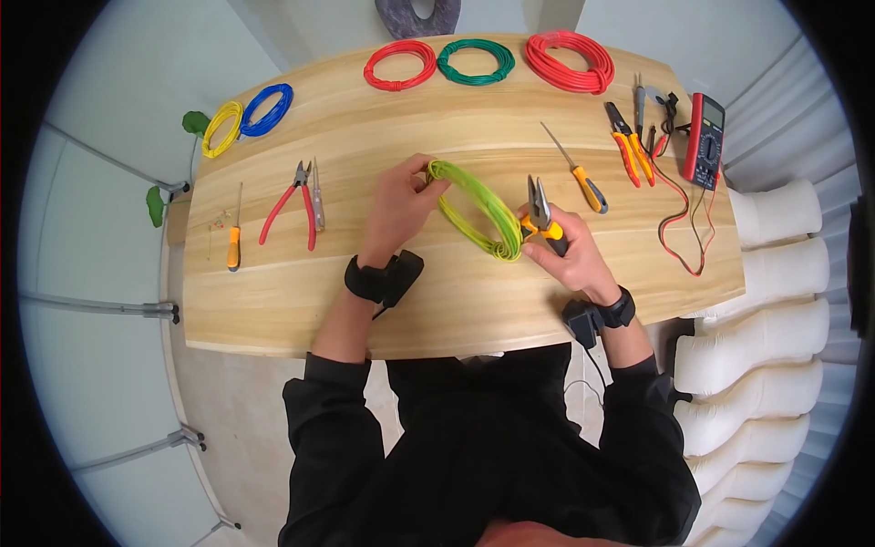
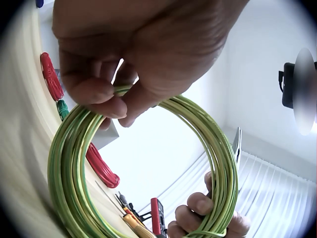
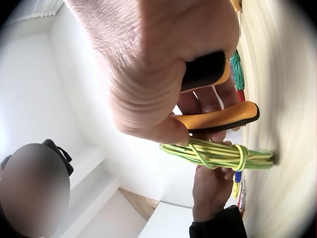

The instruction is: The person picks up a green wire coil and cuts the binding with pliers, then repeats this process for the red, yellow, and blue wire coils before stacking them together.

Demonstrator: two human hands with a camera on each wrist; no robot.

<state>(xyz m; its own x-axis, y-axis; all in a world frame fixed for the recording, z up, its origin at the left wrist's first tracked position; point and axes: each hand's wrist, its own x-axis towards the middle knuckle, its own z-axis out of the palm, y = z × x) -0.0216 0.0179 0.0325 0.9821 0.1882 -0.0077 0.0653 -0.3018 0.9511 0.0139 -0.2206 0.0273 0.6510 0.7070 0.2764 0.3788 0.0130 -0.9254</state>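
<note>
Taken from the digital multimeter (image 1: 707,141), the green-and-yellow wire coil (image 1: 480,208) is held to the left and nearer the person, raised above the wooden table (image 1: 437,333). Its rim is pinched between thumb and fingers of the left hand (image 1: 398,205). By the right hand (image 1: 576,255) the needle-nose pliers (image 1: 540,214) are gripped, and the coil is touched as well. As far as can be judged, coil and tool have been taken up, but handling of the wire is at an early stage: no cut or drawn-out length can be seen, the turns are bundled, and the plier tips are turned away from them. Whether any end has been freed cannot be told.

In the left wrist view the coil's round opening is seen, with right-hand fingers curled at its rim; from the head it is seen aslant. In the right wrist view the binding wrap (image 3: 240,157) and the spread orange handles (image 3: 218,118) are shown clearly, while from the head the handles are largely covered.
</note>
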